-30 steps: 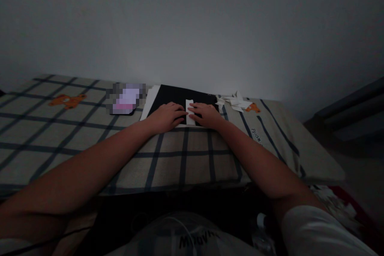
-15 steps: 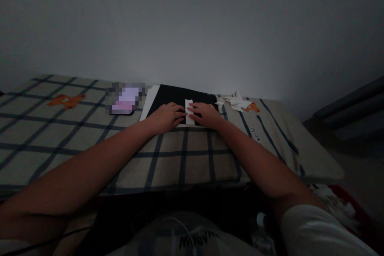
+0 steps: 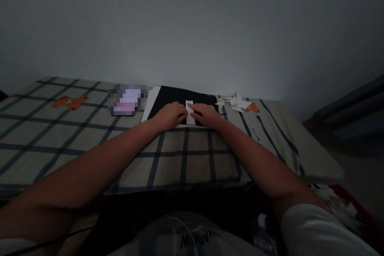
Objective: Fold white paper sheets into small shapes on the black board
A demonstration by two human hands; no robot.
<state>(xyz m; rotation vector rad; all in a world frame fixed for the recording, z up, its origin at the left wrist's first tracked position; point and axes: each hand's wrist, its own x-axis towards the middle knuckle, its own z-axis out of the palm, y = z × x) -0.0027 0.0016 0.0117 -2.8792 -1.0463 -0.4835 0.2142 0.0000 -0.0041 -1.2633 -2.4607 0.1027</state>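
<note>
A narrow folded strip of white paper (image 3: 190,113) lies on a black board (image 3: 180,95) at the far side of a checked bed cover. My left hand (image 3: 168,115) rests on the board at the strip's left edge, fingers curled and pressed onto it. My right hand (image 3: 206,115) lies at the strip's right edge, fingertips pressing down on the paper. Both hands meet over the strip. The light is dim.
A pile of folded white paper pieces (image 3: 235,101) sits right of the board. A blurred pink-lit flat object (image 3: 126,100) lies to its left. The checked cover (image 3: 90,136) with orange bear prints ends at a grey wall (image 3: 192,28). White scraps (image 3: 336,204) lie below right.
The view has shifted slightly to the left. Both hands stay pressed on the paper strip, with the fingers drawn a little closer together.
</note>
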